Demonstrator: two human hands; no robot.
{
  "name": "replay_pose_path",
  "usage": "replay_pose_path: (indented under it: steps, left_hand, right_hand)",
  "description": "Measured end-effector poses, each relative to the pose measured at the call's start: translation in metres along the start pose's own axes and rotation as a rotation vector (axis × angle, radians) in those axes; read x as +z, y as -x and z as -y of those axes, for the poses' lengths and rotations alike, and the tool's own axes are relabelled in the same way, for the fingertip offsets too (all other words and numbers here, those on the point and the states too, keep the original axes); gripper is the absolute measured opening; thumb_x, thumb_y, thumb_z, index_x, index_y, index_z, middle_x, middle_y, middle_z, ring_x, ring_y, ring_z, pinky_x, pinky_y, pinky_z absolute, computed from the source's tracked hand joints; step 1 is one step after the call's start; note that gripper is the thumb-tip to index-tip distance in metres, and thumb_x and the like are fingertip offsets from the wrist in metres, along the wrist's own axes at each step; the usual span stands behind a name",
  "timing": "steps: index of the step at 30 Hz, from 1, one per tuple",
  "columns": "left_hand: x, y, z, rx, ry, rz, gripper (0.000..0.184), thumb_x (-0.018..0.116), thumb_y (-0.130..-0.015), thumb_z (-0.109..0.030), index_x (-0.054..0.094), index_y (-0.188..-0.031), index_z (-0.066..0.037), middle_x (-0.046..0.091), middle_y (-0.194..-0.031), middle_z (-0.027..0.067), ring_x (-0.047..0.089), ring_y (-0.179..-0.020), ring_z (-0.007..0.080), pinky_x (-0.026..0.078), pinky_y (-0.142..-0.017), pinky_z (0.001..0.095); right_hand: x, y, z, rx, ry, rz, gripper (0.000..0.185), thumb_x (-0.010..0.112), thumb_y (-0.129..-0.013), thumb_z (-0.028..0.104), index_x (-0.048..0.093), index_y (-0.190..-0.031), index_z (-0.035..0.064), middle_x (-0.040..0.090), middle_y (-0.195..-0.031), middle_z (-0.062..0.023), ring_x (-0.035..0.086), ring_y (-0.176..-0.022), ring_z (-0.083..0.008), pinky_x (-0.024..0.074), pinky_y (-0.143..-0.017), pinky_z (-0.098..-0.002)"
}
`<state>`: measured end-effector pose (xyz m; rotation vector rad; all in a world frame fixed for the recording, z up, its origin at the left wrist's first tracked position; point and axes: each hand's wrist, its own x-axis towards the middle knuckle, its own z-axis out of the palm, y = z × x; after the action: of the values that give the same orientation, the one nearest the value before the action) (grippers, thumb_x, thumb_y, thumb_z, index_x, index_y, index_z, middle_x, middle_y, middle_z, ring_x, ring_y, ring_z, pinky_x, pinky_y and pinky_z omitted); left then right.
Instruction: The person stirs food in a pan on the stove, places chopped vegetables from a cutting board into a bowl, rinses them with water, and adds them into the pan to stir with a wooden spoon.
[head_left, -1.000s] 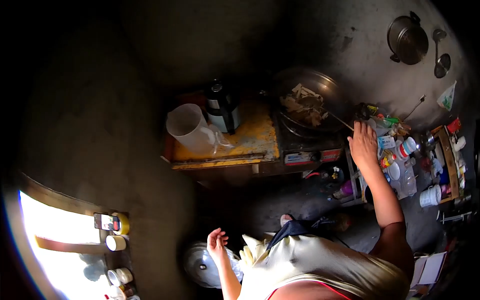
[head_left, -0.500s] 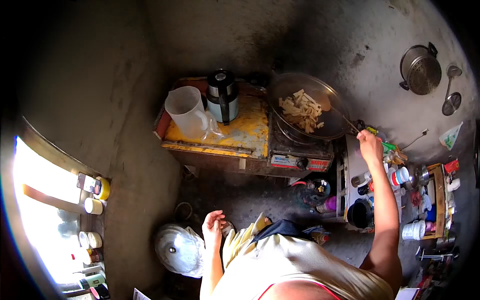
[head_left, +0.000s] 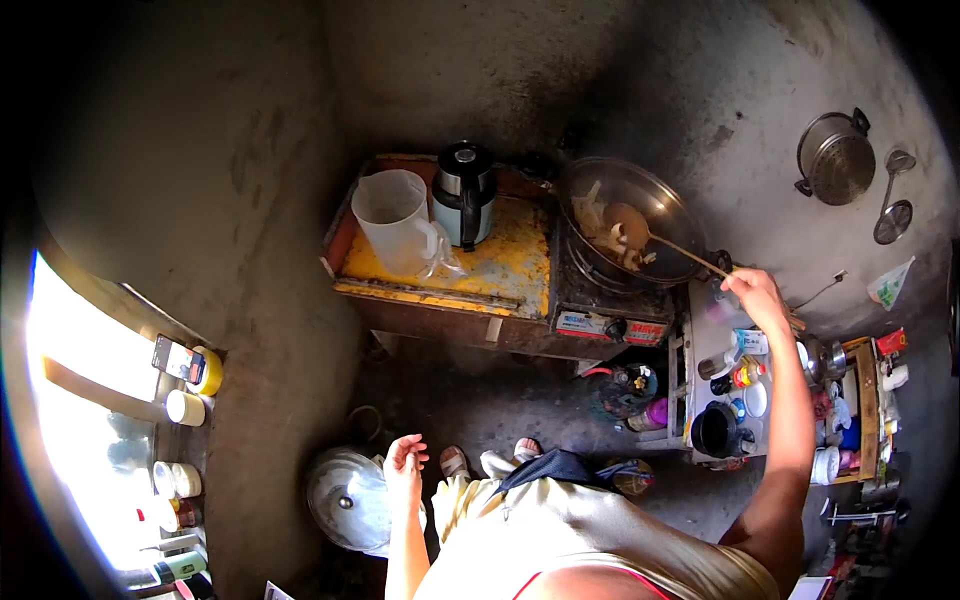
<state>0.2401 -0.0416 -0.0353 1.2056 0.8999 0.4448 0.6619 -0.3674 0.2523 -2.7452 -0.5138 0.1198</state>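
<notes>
My right hand (head_left: pixel 757 295) is closed around the long handle of a spatula (head_left: pixel 690 253). Its broad, rounded head rests in the wok (head_left: pixel 665 190) on the gas stove (head_left: pixel 612 325), among pale strips of food (head_left: pixel 612 242). Part of the food is hidden behind the spatula head. Down by my body, my left hand (head_left: pixel 405 462) holds nothing, with its fingers loosely bent and slightly apart. Near it is a large round metal lid (head_left: pixel 335 500) with a knob.
Left of the stove, a plastic pitcher (head_left: pixel 392 220) and a thermos jug (head_left: pixel 463 195) stand on the yellow worktop (head_left: pixel 515 245). Bottles and a black pot (head_left: pixel 712 430) crowd the shelf at right. A steamer pot (head_left: pixel 838 160) hangs on the wall; jars line the window ledge.
The spatula head has moved left and down into the food, and the strips look shifted and partly covered. My right hand has moved slightly right; my left hand has shifted slightly left.
</notes>
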Motion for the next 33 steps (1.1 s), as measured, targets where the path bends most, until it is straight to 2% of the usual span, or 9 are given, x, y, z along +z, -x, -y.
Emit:
replay_pose_path:
  steps: [4,6,7,8,10,18,24,29,33]
  left_hand:
    - [-0.002,-0.003,0.006,-0.010,-0.001,0.015,0.023,0.042,-0.088,0.003,0.059,-0.102,-0.006,0.062,-0.085,0.0023,0.055,-0.066,0.0074,0.041,-0.059,0.0191]
    - [0.001,-0.006,0.004,-0.017,0.002,0.034,0.023,0.042,-0.089,0.003,0.059,-0.102,-0.006,0.062,-0.085,0.0022,0.055,-0.066,0.0072,0.041,-0.059,0.0190]
    - [0.003,-0.009,0.004,-0.027,0.022,0.052,0.024,0.041,-0.089,0.003,0.059,-0.102,-0.006,0.061,-0.085,0.0022,0.055,-0.067,0.0072,0.041,-0.059,0.0189]
    - [0.005,-0.011,0.004,-0.037,0.043,0.072,0.024,0.041,-0.089,0.004,0.059,-0.102,-0.005,0.061,-0.085,0.0023,0.055,-0.067,0.0071,0.041,-0.059,0.0188]
    - [0.011,-0.014,0.002,-0.016,0.007,0.085,0.024,0.041,-0.089,0.003,0.059,-0.102,-0.005,0.061,-0.086,0.0022,0.054,-0.067,0.0069,0.040,-0.060,0.0187]
    - [0.014,-0.014,-0.016,0.023,0.002,0.089,0.025,0.039,-0.089,0.005,0.058,-0.102,-0.004,0.060,-0.086,0.0030,0.054,-0.069,0.0077,0.041,-0.062,0.0190]
    - [0.010,-0.012,0.000,0.017,-0.010,0.061,0.026,0.040,-0.088,0.004,0.059,-0.101,-0.006,0.063,-0.085,0.0021,0.056,-0.067,0.0077,0.042,-0.058,0.0183]
    - [0.015,-0.012,0.000,0.007,0.071,0.066,0.023,0.042,-0.089,0.002,0.059,-0.102,-0.006,0.063,-0.085,0.0018,0.056,-0.067,0.0074,0.042,-0.059,0.0181]
    - [0.014,-0.015,0.002,0.016,0.046,0.059,0.024,0.041,-0.089,0.005,0.059,-0.102,-0.004,0.061,-0.083,0.0018,0.053,-0.065,0.0062,0.041,-0.059,0.0176]
  right_hand:
    - [-0.015,0.041,0.027,-0.094,0.057,-0.040,0.023,0.054,-0.083,0.024,0.067,-0.084,0.0051,0.065,-0.077,-0.0138,0.063,-0.074,-0.0269,0.0464,-0.067,-0.0350]
    - [-0.013,0.056,0.051,-0.110,0.268,-0.036,0.022,0.054,-0.083,0.023,0.067,-0.086,0.0056,0.065,-0.082,-0.0167,0.063,-0.078,-0.0323,0.0481,-0.069,-0.0399]
    - [-0.005,0.057,0.053,-0.152,0.306,-0.059,0.022,0.054,-0.083,0.023,0.067,-0.088,0.0063,0.064,-0.078,-0.0173,0.063,-0.072,-0.0352,0.0489,-0.067,-0.0439]
    - [0.008,0.051,0.042,-0.267,0.440,-0.125,0.019,0.054,-0.083,0.021,0.066,-0.090,0.0083,0.064,-0.073,-0.0173,0.063,-0.067,-0.0355,0.0501,-0.062,-0.0445]
    - [0.038,0.033,0.031,-0.311,0.656,-0.189,0.015,0.053,-0.084,0.020,0.064,-0.091,0.0104,0.063,-0.069,-0.0169,0.063,-0.063,-0.0354,0.0504,-0.057,-0.0450]
    - [0.058,-0.006,0.035,-0.243,0.618,-0.352,0.014,0.053,-0.086,0.019,0.062,-0.091,0.0103,0.063,-0.072,-0.0168,0.063,-0.063,-0.0355,0.0506,-0.056,-0.0451]
    - [0.063,-0.053,0.039,-0.437,0.625,-0.489,0.022,0.052,-0.087,0.016,0.064,-0.105,0.0138,0.060,-0.077,-0.0117,0.063,-0.070,-0.0310,0.0512,-0.058,-0.0420]
    - [0.055,-0.059,0.014,-0.458,0.781,-0.354,0.041,0.050,-0.077,0.004,0.061,-0.114,0.0174,0.058,-0.081,-0.0090,0.063,-0.075,-0.0285,0.0514,-0.063,-0.0396]
    - [0.024,-0.032,-0.006,-0.416,0.824,-0.291,0.037,0.052,-0.078,0.006,0.063,-0.111,0.0170,0.059,-0.081,-0.0096,0.062,-0.076,-0.0287,0.0508,-0.062,-0.0396]
